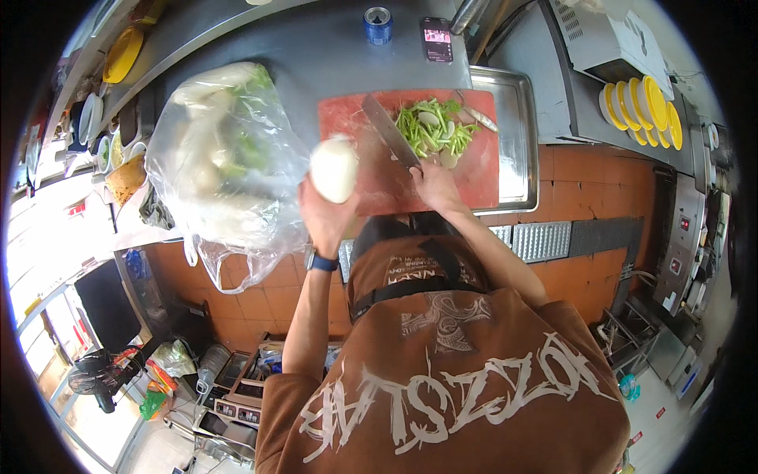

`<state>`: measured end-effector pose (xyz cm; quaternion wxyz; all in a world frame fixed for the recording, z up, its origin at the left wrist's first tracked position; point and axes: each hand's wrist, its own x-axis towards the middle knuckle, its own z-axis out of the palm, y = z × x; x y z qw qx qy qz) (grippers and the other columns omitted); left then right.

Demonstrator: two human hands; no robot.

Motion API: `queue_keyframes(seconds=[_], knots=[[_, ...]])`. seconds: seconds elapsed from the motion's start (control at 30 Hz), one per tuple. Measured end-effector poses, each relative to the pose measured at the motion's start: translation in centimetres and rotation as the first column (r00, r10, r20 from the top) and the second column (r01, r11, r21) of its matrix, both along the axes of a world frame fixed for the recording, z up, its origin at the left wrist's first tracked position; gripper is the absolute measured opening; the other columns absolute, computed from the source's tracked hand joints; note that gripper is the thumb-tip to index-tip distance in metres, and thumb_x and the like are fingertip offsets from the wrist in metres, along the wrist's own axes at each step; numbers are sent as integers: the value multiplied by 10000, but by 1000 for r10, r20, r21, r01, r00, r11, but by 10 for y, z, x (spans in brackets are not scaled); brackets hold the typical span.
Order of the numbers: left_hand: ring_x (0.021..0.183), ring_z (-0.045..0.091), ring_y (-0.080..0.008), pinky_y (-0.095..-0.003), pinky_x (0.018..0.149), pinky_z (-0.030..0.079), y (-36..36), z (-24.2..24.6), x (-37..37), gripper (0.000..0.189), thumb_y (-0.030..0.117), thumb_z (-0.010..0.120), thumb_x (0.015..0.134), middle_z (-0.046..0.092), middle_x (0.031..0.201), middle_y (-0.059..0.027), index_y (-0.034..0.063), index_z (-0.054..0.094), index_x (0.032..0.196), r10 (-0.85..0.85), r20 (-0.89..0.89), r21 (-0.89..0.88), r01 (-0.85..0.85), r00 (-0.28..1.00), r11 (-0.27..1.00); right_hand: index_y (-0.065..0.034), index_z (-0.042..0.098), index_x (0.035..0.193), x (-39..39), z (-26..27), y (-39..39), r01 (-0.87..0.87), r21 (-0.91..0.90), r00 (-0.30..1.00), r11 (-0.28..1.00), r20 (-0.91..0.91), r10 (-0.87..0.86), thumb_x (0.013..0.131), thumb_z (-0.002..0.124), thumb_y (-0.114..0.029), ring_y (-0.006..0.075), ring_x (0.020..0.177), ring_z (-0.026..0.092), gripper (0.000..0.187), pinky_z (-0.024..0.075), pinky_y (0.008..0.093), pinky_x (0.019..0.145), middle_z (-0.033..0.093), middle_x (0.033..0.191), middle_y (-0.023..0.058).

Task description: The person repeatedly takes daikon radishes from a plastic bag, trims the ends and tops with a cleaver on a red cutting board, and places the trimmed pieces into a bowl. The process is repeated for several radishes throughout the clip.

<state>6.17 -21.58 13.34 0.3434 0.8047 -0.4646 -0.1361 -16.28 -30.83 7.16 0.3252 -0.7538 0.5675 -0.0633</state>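
A white radish (334, 169) is gripped in my left hand (327, 216), raised over the left edge of a red cutting board (367, 189). Its rounded end faces up at the camera. My right hand (437, 186) is closed on the handle of a cleaver (391, 131), whose blade lies slanted over the board. Right of the blade is a pile of cut green stems (435, 127) with pale round slices. A small peeler or knife (481, 118), partly hidden, rests at the board's upper right. A clear plastic bag (225, 154) of white radishes with green tops stands to the left.
A steel tray (518, 142) sits under the board's right side. A blue can (378, 26) and a phone (437, 40) with a lit screen lie at the counter's back. Yellow-rimmed bowls (642, 109) are stacked on the right counter. A shelf edge (195, 41) runs along the upper left.
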Motion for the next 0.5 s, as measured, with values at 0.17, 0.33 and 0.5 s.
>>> queue_keyframes(seconds=[0.17, 0.33, 0.5], knots=[[1069, 656, -237, -366, 881, 552, 2, 3, 1, 521, 220, 835, 851, 661, 1196, -105, 9, 596, 1263, 238, -784, -69, -462, 573, 884, -8, 646, 1071, -30, 40, 15, 147, 60, 943, 987, 292, -158, 986, 590, -208, 479, 804, 673, 225, 541, 547, 748, 682, 824, 272], [1142, 647, -260, -377, 994, 541, -1, -47, -20, 682, 343, 811, 883, 633, 1290, -132, 48, 496, 1411, 231, -971, 215, -624, -57, 752, -14, 616, 1121, -46, 74, 25, 49, 19, 982, 999, 182, -52, 977, 593, -168, 475, 796, 673, 212, 539, 539, 712, 684, 832, 261], [1263, 577, -272, -387, 1105, 495, 9, -81, -26, 710, 446, 753, 915, 560, 1393, -87, 69, 464, 1443, 305, -907, 421, -634, -289, 649, -19, 603, 1120, -34, 88, 33, -75, 188, 993, 979, 108, 56, 966, 597, -144, 478, 765, 660, 198, 533, 550, 699, 668, 774, 246]])
